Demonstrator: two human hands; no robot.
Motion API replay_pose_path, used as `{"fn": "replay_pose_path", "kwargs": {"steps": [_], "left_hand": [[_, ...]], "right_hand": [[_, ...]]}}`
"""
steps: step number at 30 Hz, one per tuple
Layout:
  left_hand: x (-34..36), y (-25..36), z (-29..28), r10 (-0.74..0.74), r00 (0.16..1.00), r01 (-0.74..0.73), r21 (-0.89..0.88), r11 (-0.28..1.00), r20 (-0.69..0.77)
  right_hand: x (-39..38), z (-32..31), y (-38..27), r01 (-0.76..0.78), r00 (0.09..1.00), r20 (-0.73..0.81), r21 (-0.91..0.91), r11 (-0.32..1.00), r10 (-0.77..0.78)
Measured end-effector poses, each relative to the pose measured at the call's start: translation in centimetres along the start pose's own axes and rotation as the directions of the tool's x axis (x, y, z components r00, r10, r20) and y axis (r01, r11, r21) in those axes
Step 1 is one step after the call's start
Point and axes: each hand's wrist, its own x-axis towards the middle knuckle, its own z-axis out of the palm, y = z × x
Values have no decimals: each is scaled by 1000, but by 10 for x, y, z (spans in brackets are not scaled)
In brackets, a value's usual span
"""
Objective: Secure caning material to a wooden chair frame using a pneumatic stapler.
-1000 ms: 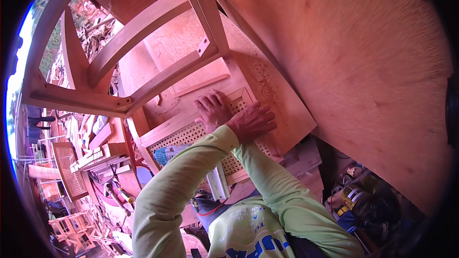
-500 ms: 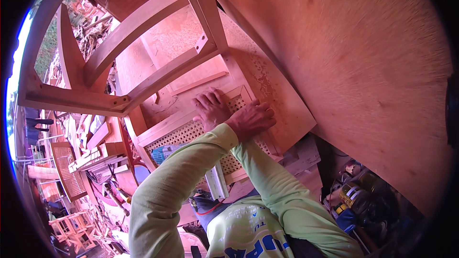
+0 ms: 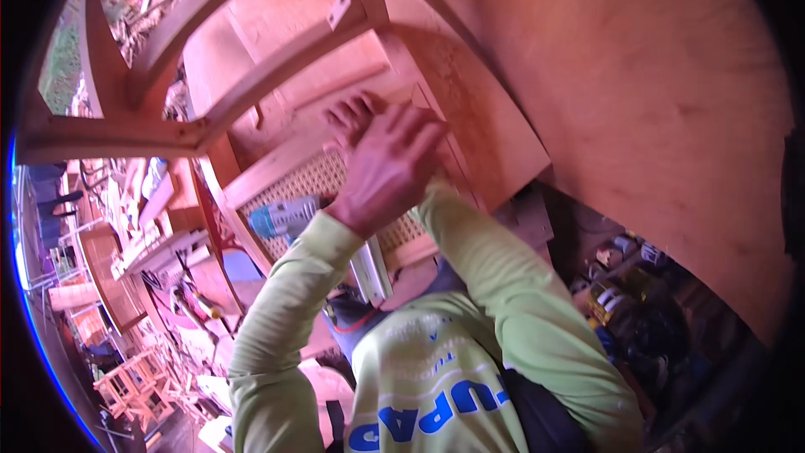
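My left hand (image 3: 390,168) crosses over my right, appearing raised above the cane panel, its fingers loosely bent and apart. My right hand (image 3: 348,120) is partly hidden behind it, fingers apart near the upper rail of the framed cane panel (image 3: 298,181). On the woven cane, left of my wrists, lies a teal and silver power tool (image 3: 283,218), with a long metal piece (image 3: 369,268) extending toward my body. The panel's right side is largely hidden by my hands and sleeves.
A wooden chair-like frame (image 3: 277,84) stands beyond my hands. A large plywood sheet (image 3: 646,92) fills the right. Piled offcuts, another cane panel (image 3: 109,277) and small wooden frames (image 3: 130,390) crowd the left. Tools (image 3: 620,302) lie in shadow at lower right.
My left hand has lifted and shifted leftward over my right, looking larger. The surroundings have shifted upward and slightly left in the picture, with some motion blur.
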Motion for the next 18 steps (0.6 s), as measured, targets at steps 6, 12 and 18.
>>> {"fn": "replay_pose_path", "kwargs": {"steps": [6,12,18], "left_hand": [[-107,64,-34,-568,820,565,-271,779,73],[-153,97,45,-563,803,593,-354,723,195],[-109,65,87,-556,803,595,-225,772,214]], "right_hand": [[33,-37,8,-43,985,173,183,982,11],[41,-39,7,17,962,264,200,980,-71],[44,-44,1,61,959,265,144,988,-98]]}}
